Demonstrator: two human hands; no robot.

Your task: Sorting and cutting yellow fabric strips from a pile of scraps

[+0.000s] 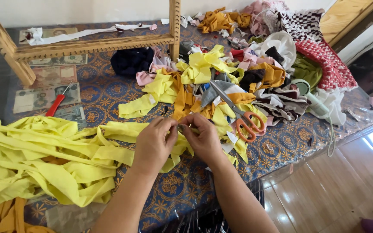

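Head view: our left hand and right hand meet, fingertips pinching yellow fabric strip over patterned table; strip pile lies left, orange-handled scissors just right.

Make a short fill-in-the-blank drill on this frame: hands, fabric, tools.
1. Both hands, left hand and right hand, pinch a strip of ____ fabric between them.
2. The scissors lying on the scrap pile have ____ handles.
3. The big heap of yellow strips lies on the person's ____ side.
4. The wooden frame stands at the ____ edge of the table.

Missing words: yellow; orange; left; far
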